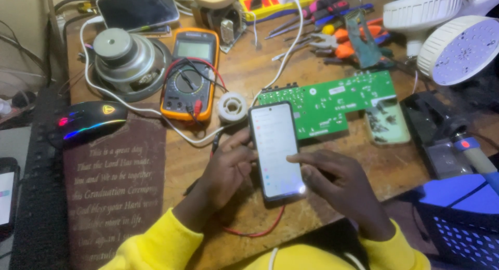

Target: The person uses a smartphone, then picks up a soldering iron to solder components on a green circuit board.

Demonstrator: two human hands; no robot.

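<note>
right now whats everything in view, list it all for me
phone: 1, black, lit screen, desk centre
circuit board: 1, green, behind phone
multimeter: 1, orange, left of board
solder reel: 1, white, beside multimeter
speaker driver: 1, silver, back left
mouse: 1, black, lit, left
second phone: 1, dark screen, top left
pliers: several, orange handles, back
lamp heads: 2, white, top right
left hand: grip on phone edge
right hand: finger on screen
</note>
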